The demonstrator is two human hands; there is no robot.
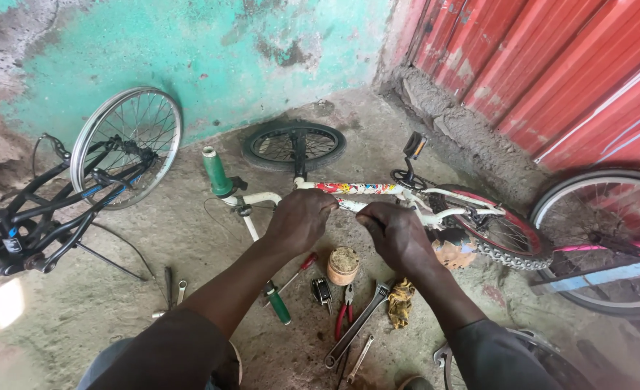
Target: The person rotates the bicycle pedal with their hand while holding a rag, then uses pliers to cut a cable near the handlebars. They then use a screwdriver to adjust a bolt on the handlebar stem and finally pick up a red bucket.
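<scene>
Gripping the frame of a small white bicycle (378, 190) at the centre of the frame, both hands were clenched over its tubing: the left hand (299, 219) closed around the tube just behind the handlebar stem, the right hand (394, 232) closed on the tube a little further right, towards the seat end. The bicycle lay upside down on the concrete floor (190, 238), its green handlebar grip (216, 172) pointing to the upper left and its knobbly rear tyre (508, 242) at right of centre. Below the hands lay a small tin of grease (343, 266), red-handled pliers (345, 312), a long spanner (356, 325) and a yellow rag (401, 302). A black bicycle with a bare silver wheel (126, 144) stood at the left edge.
</scene>
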